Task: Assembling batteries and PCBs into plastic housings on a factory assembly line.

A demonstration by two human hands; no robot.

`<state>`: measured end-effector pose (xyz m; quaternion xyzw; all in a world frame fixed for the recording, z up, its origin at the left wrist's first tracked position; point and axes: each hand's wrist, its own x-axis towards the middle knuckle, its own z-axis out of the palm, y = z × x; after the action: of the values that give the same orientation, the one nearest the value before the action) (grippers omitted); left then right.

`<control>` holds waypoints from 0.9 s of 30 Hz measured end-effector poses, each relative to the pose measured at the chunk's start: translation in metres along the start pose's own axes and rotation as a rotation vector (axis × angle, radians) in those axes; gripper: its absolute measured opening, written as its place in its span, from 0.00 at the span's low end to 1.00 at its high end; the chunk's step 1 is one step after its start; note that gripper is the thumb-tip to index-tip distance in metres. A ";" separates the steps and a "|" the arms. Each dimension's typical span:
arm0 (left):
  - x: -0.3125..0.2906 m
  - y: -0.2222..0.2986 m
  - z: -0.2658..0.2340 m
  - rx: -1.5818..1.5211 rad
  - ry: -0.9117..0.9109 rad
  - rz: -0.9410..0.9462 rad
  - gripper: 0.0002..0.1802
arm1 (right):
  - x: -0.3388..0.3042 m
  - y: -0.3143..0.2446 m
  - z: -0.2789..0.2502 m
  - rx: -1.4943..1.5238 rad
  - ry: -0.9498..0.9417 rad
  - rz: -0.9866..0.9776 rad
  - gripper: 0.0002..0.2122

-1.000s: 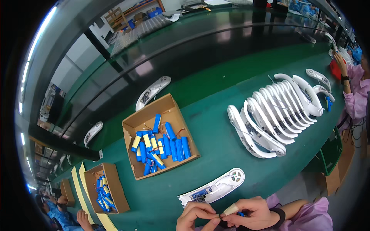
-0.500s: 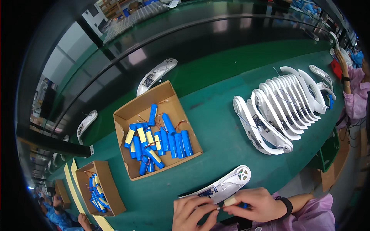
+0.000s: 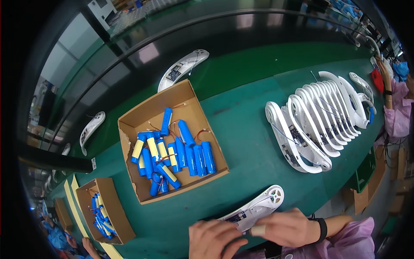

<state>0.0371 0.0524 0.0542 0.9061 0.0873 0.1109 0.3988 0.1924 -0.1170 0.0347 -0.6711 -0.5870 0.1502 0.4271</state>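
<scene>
A white curved plastic housing [image 3: 264, 204] lies on the green bench right in front of me, with a dark circuit board, a thin wire and a round spoked end. My left hand [image 3: 214, 238] is at its near left edge, fingers bent and drawn together, slightly blurred. Close beside it, my right hand [image 3: 286, 228] is closed at the housing's lower edge, with a pale finger cover on one finger. Whatever the fingertips pinch is hidden behind them. Left of the housing, an open cardboard box [image 3: 137, 188] holds several blue cylindrical batteries [image 3: 187, 134] with wires, some with pale yellow strips.
A row of similar white housings [image 3: 321, 121] stands at the right. Another housing [image 3: 183, 67] lies behind the box. A smaller box of batteries [image 3: 118, 211] sits at left beside yellow strips [image 3: 76, 209]. A co-worker's arm [image 3: 388, 97] reaches in at far right.
My hands stay together at the housing's near edge, fingers shifted slightly. A small white connector and a bit of blue seen at my fingers before are now hidden. The view has tilted a little.
</scene>
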 end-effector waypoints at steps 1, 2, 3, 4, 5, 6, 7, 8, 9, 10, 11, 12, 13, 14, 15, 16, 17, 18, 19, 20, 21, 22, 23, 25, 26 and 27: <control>0.006 0.001 0.000 0.017 0.070 0.001 0.27 | 0.003 0.003 -0.001 0.003 0.002 0.003 0.10; 0.009 0.000 0.003 0.073 0.070 -0.046 0.37 | 0.005 0.005 -0.002 0.111 -0.092 0.202 0.08; 0.010 -0.002 0.006 0.072 0.058 -0.038 0.37 | 0.006 0.006 -0.003 0.216 -0.178 0.405 0.07; 0.010 -0.004 0.009 0.047 -0.043 -0.173 0.38 | 0.008 0.012 0.002 0.256 -0.083 0.383 0.04; 0.010 -0.005 0.011 0.025 -0.145 -0.308 0.40 | 0.009 0.012 0.001 0.257 -0.070 0.392 0.04; 0.012 -0.005 0.009 0.126 -0.217 -0.280 0.36 | 0.010 0.011 0.000 0.208 -0.121 0.399 0.05; 0.011 -0.005 0.008 0.128 -0.231 -0.271 0.36 | 0.011 0.010 -0.001 0.160 -0.172 0.407 0.05; 0.010 -0.005 0.008 0.076 -0.249 -0.315 0.34 | 0.012 0.011 0.000 0.162 -0.160 0.417 0.05; 0.009 -0.004 0.008 0.024 -0.263 -0.359 0.32 | 0.013 0.013 0.000 0.183 -0.182 0.448 0.06; 0.009 -0.003 0.009 0.026 -0.272 -0.352 0.32 | 0.013 0.014 0.001 0.204 -0.205 0.479 0.08; 0.010 -0.002 0.010 0.059 -0.254 -0.343 0.31 | 0.012 0.014 0.001 0.204 -0.196 0.485 0.08; 0.009 0.000 0.010 0.091 -0.233 -0.337 0.29 | 0.012 0.013 0.001 0.211 -0.175 0.475 0.07; 0.009 0.001 0.011 0.092 -0.238 -0.336 0.29 | 0.011 0.013 0.001 0.218 -0.154 0.464 0.07; 0.009 0.002 0.011 0.080 -0.242 -0.362 0.30 | 0.010 0.013 0.002 0.220 -0.153 0.467 0.07; 0.008 0.002 0.011 0.069 -0.247 -0.388 0.30 | 0.009 0.013 0.003 0.226 -0.143 0.476 0.07; 0.008 0.003 0.011 0.071 -0.250 -0.389 0.30 | 0.009 0.013 0.004 0.233 -0.134 0.484 0.06; 0.007 0.003 0.011 0.083 -0.245 -0.380 0.30 | 0.008 0.012 0.004 0.236 -0.133 0.485 0.06; 0.006 0.003 0.011 0.094 -0.239 -0.373 0.30 | 0.009 0.011 0.004 0.234 -0.142 0.502 0.06; 0.006 0.003 0.012 0.095 -0.240 -0.374 0.30 | 0.010 0.010 0.004 0.232 -0.150 0.518 0.06; 0.005 0.004 0.012 0.097 -0.236 -0.376 0.31 | 0.010 0.009 0.004 0.234 -0.150 0.518 0.06; 0.005 0.004 0.012 0.100 -0.232 -0.376 0.31 | 0.011 0.008 0.005 0.244 -0.139 0.541 0.06; 0.005 0.004 0.012 0.101 -0.232 -0.376 0.31 | 0.011 0.007 0.006 0.253 -0.127 0.563 0.06; 0.005 0.004 0.013 0.099 -0.227 -0.373 0.31 | 0.011 0.006 0.006 0.254 -0.126 0.562 0.06; 0.004 0.004 0.014 0.096 -0.223 -0.373 0.31 | 0.009 0.004 0.005 0.300 -0.113 0.619 0.06; 0.004 0.004 0.014 0.073 -0.211 -0.374 0.31 | 0.008 0.004 0.005 0.301 -0.113 0.620 0.06; 0.003 0.003 0.015 0.050 -0.201 -0.375 0.31 | 0.007 0.005 0.007 0.278 -0.085 0.590 0.06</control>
<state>0.0446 0.0407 0.0476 0.8900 0.2171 -0.0582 0.3966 0.1923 -0.1080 0.0293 -0.7406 -0.3586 0.3740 0.4279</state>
